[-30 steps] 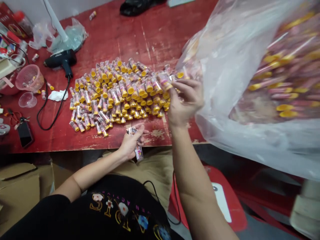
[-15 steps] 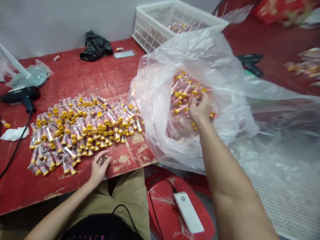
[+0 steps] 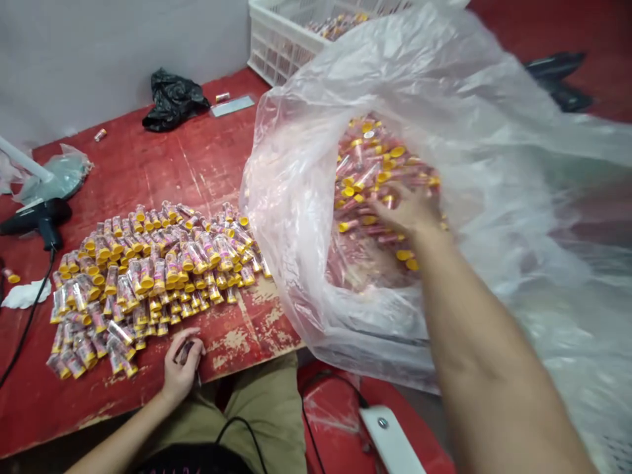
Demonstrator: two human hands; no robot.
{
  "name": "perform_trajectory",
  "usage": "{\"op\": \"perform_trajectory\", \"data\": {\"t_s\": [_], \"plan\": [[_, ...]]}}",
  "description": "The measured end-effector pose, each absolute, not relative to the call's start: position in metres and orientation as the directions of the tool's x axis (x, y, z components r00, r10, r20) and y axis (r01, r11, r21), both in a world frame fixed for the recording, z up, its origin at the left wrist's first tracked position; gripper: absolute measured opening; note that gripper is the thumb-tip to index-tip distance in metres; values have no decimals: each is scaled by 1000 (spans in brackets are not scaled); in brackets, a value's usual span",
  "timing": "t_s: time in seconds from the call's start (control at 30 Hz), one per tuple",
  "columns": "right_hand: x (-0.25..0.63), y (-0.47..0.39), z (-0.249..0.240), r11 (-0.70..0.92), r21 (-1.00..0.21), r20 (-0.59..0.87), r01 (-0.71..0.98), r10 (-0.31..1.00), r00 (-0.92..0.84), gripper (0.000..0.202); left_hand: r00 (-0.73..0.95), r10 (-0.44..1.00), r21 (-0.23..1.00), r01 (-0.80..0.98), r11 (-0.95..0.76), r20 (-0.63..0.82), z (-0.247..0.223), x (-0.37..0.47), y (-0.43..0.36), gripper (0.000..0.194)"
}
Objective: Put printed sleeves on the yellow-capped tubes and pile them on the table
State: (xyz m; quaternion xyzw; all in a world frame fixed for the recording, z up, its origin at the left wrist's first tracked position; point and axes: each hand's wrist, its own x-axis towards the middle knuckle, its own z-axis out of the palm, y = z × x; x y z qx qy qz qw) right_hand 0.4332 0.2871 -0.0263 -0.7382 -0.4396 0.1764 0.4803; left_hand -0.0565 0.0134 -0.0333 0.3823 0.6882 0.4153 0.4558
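My right hand reaches through the mouth of a big clear plastic bag, fingers spread over a heap of small yellow-capped tubes. Some fingertips are hidden among the tubes, and no tube is plainly gripped. At the table's front edge, my left hand is closed, fingers curled around something small and dark that I cannot make out. Just beyond it lies a wide pile of clear tubes with yellow caps and pinkish contents, most with their caps toward me.
On the red table lie a black plastic bag, a black heat gun with its cord, and a crumpled tissue. A white crate holding tubes stands behind the clear bag. Below is a white power bank on a red stool.
My right hand has moved slightly right within the bag, and its fingers have spread. My left hand stays closed near the table edge. The view has shifted, bringing the bag nearer.
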Motion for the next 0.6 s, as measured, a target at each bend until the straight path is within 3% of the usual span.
{"op": "perform_trajectory", "data": {"t_s": [0.2, 0.4, 0.5, 0.6], "plan": [[381, 234, -33, -276, -646, 92, 711, 897, 432, 52, -227, 942, 962, 59, 267, -248, -39, -59, 14, 49], [320, 180, -34, -144, -529, 62, 836, 976, 207, 54, -224, 946, 971, -107, 215, -234, -39, -58, 24, 53], [313, 161, -22, -30, -538, 78, 842, 993, 84, 54, -182, 920, 904, -325, 277, -347, -29, -57, 26, 63], [303, 139, -13, 55, -556, 154, 830, 987, 38, 53, -62, 841, 716, -560, 417, -537, -15, -54, 19, 63]]}}
